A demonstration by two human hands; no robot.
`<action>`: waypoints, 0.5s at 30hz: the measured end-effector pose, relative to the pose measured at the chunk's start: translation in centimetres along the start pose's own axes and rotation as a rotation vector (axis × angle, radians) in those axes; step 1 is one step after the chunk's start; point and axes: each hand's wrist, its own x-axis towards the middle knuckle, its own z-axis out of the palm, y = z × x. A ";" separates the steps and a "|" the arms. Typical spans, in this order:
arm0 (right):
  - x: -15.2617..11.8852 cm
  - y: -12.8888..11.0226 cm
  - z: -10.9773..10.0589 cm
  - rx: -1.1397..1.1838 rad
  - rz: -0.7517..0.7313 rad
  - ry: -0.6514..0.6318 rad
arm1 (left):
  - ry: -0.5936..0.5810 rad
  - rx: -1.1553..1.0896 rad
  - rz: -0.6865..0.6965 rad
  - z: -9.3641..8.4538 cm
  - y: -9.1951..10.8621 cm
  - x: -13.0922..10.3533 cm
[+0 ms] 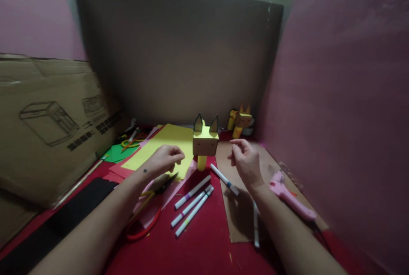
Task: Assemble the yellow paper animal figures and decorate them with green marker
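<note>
A small animal figure (205, 146) stands upright between my hands, with a cardboard box-shaped head, two pointed dark-edged ears and a yellow tube leg. My left hand (168, 158) hovers to its left over yellow paper (172, 136), fingers loosely bent, holding nothing. On the other side my right hand (245, 159) is raised above a cardboard sheet (236, 226), its fingers curled but apart and nothing between them. Neither hand touches the figure. White markers (194, 211) lie in front of it, and another marker (223, 178) rests partly on the cardboard.
Scissors with red and yellow handles (148, 228) lie below my left hand. A pink glue gun (292, 198) rests at right. Behind stands a second animal figure (243, 120). Green paper (119, 153) and a large cardboard box (47, 125) are at left; a pink wall (345, 117) borders the right.
</note>
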 end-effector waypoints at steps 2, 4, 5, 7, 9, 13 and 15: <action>0.0 0.1 0.0 0.012 0.014 0.003 | 0.008 -0.009 -0.003 -0.2 0.0 0.0; 0.0 0.2 0.1 0.010 0.019 0.003 | 0.015 -0.018 -0.004 -0.3 0.0 0.0; 0.0 0.2 0.1 0.006 0.020 0.001 | 0.019 -0.022 -0.006 -0.3 0.0 -0.1; -0.1 0.3 0.1 -0.010 0.021 -0.004 | 0.024 -0.028 -0.013 -0.4 0.1 -0.1; -0.1 0.3 0.0 -0.041 0.021 -0.010 | 0.028 -0.033 -0.022 -0.4 0.2 -0.2; 0.3 0.2 -0.4 -0.164 0.019 -0.077 | 0.032 -0.046 -0.033 -0.5 0.4 -0.3; 0.5 0.1 -0.5 -0.261 0.015 -0.166 | 0.034 -0.052 -0.038 -0.5 0.4 -0.4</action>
